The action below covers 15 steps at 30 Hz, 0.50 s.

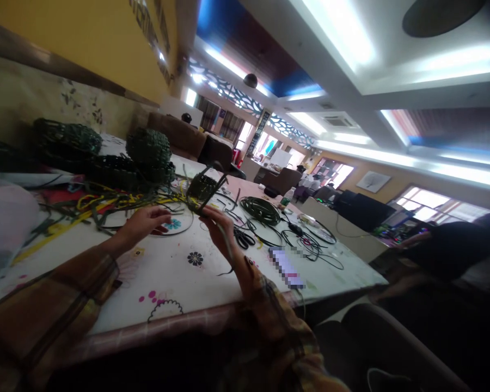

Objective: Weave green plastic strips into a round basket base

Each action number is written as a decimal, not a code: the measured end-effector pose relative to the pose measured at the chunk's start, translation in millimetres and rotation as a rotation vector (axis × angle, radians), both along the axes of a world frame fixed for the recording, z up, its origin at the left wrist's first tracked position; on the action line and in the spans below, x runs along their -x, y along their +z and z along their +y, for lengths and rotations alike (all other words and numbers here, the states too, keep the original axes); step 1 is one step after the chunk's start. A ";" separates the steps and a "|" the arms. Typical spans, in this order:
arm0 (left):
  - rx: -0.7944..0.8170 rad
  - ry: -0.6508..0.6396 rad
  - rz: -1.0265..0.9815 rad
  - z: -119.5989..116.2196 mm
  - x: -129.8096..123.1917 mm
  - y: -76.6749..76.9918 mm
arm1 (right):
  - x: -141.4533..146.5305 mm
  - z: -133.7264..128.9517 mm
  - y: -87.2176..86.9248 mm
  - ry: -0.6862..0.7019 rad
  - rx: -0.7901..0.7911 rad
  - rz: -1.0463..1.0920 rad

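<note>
table [212, 283]: crowded with cord coils and finished green baskets [147, 149], so your loose strands could snag on them | half-woven basket [202, 188]: dark green, open weave, spokes sticking up, just off the tabletop between your hands | right hand [220, 226]: gripping a strand under it, might slip | left hand [145, 220]: open, fingers relaxed, holding nothing

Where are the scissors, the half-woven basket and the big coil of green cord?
scissors [244, 238]: head view, on the dark handles.
half-woven basket [203, 188]: head view, on its woven side.
coil of green cord [260, 210]: head view, on the coil's near loops.
</note>
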<state>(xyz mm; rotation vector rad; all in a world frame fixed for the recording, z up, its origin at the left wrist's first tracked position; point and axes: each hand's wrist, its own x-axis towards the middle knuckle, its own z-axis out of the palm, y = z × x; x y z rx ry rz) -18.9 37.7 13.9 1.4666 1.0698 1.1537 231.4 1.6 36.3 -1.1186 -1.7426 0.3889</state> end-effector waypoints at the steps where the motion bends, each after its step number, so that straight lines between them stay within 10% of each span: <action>1: -0.008 -0.011 0.065 1.4 3.1 -0.7 | -7.3 -7.8 -4.1 -0.035 0.014 -0.198; 5: -0.141 0.033 0.206 -4.5 15.5 -1.3 | -19.0 -40.2 -36.3 0.000 0.115 -0.804; 10: -0.462 0.154 0.262 -27.3 11.9 2.0 | -9.6 -64.2 -63.5 0.063 0.022 -1.010; 15: -0.496 -0.183 0.323 -19.5 -20.4 2.4 | -9.2 -66.1 -59.5 0.105 0.019 -1.039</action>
